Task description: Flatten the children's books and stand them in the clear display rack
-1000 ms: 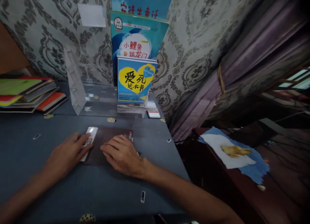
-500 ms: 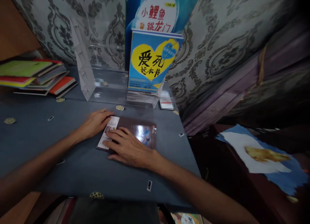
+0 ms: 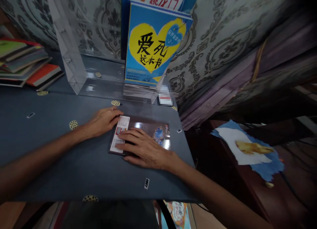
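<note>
A dark brown book with a glossy cover lies flat on the blue-grey tablecloth. A white printed strip runs down its left side, and a blue figure shows on its right part. My right hand rests palm down across the book, fingers stretched and spread, reaching the white strip. My left hand lies at the book's upper left corner, its fingers stretched out with the tips by the edge. The underside of both palms is hidden.
Behind the book stands a clear acrylic rack holding a blue book with a yellow heart. Piled books lie at the left. Right of the table edge, blue and white cloth with a yellowish item rests on a dark red surface.
The book has slid a little to the right over the tablecloth, with both hands moving along. The view has tilted down slightly and shifted.
</note>
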The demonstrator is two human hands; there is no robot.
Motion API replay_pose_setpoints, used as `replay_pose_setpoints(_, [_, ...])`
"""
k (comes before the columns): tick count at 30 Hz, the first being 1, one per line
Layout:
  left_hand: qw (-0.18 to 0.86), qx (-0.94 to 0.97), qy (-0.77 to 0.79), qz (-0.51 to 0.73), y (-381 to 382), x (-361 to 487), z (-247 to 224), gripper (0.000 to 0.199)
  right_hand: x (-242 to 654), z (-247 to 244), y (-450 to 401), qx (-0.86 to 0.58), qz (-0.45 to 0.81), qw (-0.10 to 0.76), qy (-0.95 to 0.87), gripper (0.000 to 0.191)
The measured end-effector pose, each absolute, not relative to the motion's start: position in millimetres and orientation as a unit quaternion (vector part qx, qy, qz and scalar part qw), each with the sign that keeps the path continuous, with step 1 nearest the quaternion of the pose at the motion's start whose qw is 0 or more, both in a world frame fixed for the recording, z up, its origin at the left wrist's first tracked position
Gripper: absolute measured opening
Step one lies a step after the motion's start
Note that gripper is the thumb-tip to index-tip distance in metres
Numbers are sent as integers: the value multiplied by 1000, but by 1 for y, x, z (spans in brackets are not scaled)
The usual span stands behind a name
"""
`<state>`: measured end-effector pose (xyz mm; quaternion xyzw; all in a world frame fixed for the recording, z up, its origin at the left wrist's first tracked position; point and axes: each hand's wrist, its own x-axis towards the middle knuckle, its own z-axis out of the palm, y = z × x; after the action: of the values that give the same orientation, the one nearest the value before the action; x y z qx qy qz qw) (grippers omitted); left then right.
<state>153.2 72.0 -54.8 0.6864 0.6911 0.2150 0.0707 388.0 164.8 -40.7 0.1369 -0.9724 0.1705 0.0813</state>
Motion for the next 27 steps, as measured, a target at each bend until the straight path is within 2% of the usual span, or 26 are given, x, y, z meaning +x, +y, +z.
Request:
replay_pose_setpoints(14, [167,678,640,321,79,145,-56,21,385,-28,154,163,177,55,-969,34])
replay_pose_setpoints(27, [159,657,648,350,73,151,-58,17,362,-37,162,154,247,82,-953,33])
